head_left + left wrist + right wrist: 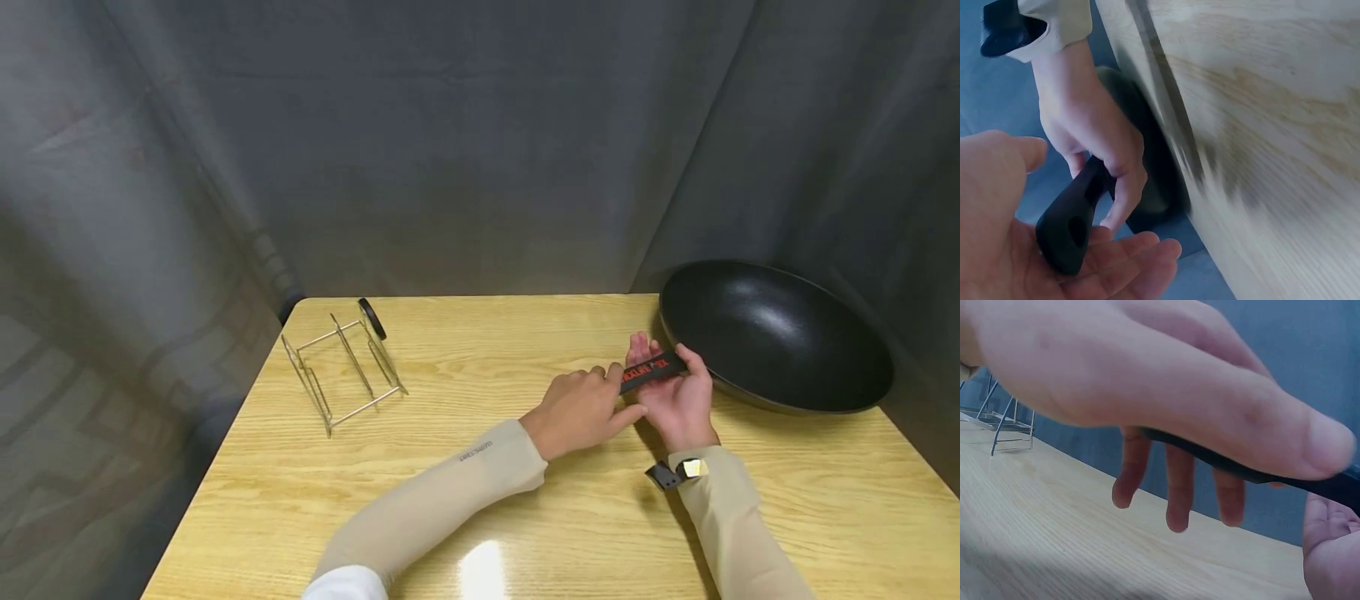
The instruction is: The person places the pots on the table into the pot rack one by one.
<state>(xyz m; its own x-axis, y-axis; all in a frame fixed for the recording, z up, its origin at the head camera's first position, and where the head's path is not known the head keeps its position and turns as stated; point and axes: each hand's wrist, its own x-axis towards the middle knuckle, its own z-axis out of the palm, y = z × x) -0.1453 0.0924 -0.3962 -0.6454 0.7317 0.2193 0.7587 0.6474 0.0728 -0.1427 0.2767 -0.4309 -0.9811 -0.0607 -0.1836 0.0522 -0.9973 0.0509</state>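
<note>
A large black wok (780, 333) is at the right of the head view, tilted so its dark inside shows. Its black handle (651, 372), with red lettering, points toward the left. My right hand (678, 410) is palm up under the handle near the wok, with the thumb laid across the top. Below the handle, its other fingers (1179, 494) extend in the right wrist view. At the handle's free end is my left hand (576, 410). In the left wrist view that end lies against its palm and loosely extended fingers (1122, 262), with the thumb apart.
A metal wire rack (352, 356) stands on the left of the wooden table (480, 350), with a black round piece (372, 319) at its back corner. Grey curtains (465, 167) hang behind and on both sides. A black device (663, 477) is strapped at the right wrist.
</note>
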